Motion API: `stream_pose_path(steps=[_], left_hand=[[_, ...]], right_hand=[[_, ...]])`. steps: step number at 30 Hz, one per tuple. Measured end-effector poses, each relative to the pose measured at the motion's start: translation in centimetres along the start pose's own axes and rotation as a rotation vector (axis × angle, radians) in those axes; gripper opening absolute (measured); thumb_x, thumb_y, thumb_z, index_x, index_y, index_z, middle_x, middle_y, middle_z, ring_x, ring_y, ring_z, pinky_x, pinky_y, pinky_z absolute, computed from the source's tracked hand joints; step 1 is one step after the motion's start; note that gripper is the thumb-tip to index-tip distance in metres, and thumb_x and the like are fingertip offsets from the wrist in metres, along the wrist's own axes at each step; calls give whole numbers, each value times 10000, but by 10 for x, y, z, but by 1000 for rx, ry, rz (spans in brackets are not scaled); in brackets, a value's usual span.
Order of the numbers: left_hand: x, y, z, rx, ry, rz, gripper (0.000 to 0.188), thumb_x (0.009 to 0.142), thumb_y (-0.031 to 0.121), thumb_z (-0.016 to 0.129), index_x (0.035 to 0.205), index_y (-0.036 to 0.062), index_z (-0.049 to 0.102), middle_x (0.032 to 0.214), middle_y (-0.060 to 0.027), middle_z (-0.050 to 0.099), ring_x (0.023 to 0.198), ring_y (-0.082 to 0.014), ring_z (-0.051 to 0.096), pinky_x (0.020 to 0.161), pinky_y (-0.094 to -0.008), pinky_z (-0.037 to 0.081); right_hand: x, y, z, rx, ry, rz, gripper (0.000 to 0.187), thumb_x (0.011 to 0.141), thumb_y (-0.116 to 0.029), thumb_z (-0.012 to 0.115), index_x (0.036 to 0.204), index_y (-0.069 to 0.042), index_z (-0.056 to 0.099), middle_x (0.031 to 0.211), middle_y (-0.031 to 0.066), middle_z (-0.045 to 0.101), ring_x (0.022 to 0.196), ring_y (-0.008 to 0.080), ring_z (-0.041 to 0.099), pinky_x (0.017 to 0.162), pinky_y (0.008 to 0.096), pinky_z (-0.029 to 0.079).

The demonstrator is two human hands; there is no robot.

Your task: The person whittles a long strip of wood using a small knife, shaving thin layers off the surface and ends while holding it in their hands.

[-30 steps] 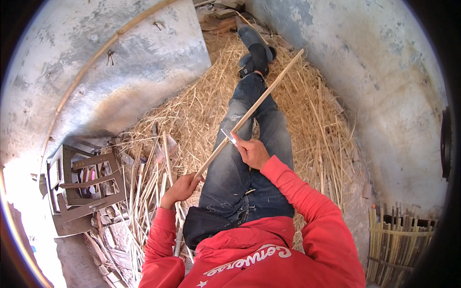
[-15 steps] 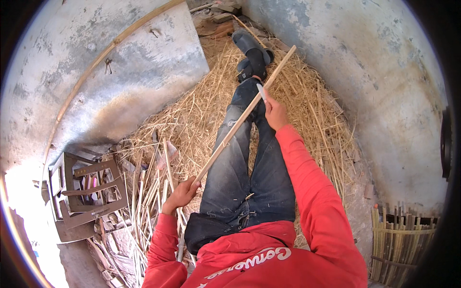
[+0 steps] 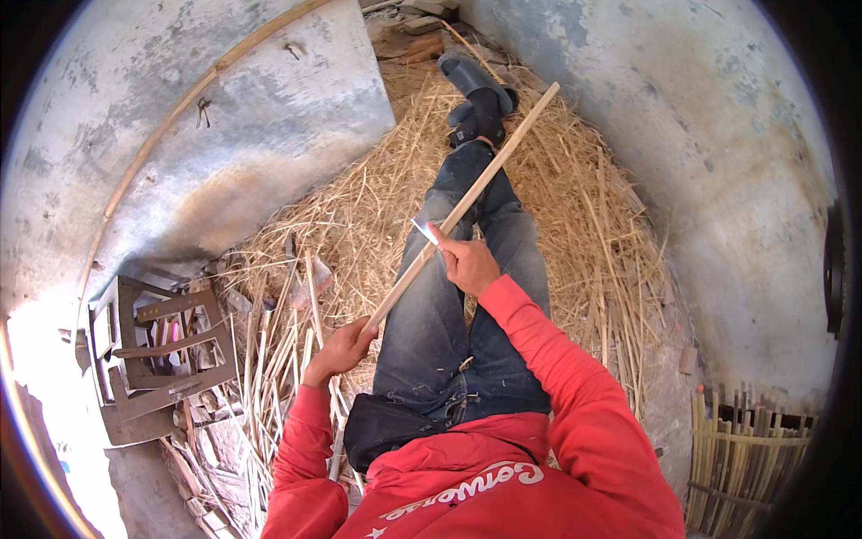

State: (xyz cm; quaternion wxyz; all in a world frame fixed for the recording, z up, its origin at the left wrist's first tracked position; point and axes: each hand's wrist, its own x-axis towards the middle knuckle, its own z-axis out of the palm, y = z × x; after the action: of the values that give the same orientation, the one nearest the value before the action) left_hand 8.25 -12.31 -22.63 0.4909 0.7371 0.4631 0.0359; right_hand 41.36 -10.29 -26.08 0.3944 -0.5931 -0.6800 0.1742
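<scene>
A long pale strip of split bamboo or wood (image 3: 503,154) slants across my legs, from my left hip up toward my feet. My left hand (image 3: 343,349) is closed round its lower end. In my right hand (image 3: 470,266) is a knife (image 3: 424,231), its bright blade lying across the strip around the middle of its length. The handle is mostly hidden inside my fingers. My outstretched legs in dark jeans (image 3: 417,332) lie beneath the strip.
Shavings and straw-like strips (image 3: 575,198) cover the floor around my legs. Several loose pale sticks (image 3: 260,377) lie at my left, beside a dark wooden frame (image 3: 171,350). A slatted bamboo basket or panel (image 3: 745,458) stands at the lower right. Worn plastered walls (image 3: 709,153) close in both sides.
My right hand and the knife have come down along the strip, from near my ankles to about knee height. My left hand keeps its hold on the lower end.
</scene>
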Motion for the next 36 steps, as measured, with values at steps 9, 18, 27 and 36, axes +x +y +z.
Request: stream_pose_path(steps=[9,18,27,36], left_hand=[[16,18,-1,-81,-67,26,356,1099,355,512,1029,27,633,653,-14,511,587,-132,490,572,-332,416],[21,16,10,-330,-145,-58,306,1119,343,495,1001,77,589,633,43,446,523,-73,413,485,-269,348],[1,6,-2,-575,-252,-224,409,1125,420,476,954,75,616,591,41,424,492,-72,373,466,-266,303],[18,0,-1,143,101,159,428,1082,360,533,902,-16,635,676,-196,613,624,-371,611,621,-476,462]], right_hand=[[-23,-9,0,182,-45,-27,508,972,-60,602,1468,-167,601,758,256,627,633,391,676,583,392,513],[-34,-30,-12,184,-297,31,466,1006,-82,602,1465,-167,606,737,269,570,537,316,587,583,368,483],[24,42,-37,166,391,-111,418,1015,-131,598,1427,-190,643,966,267,709,865,411,735,783,457,571],[42,63,-44,-114,237,184,455,984,-117,604,1433,-190,631,839,302,656,752,479,664,641,520,515]])
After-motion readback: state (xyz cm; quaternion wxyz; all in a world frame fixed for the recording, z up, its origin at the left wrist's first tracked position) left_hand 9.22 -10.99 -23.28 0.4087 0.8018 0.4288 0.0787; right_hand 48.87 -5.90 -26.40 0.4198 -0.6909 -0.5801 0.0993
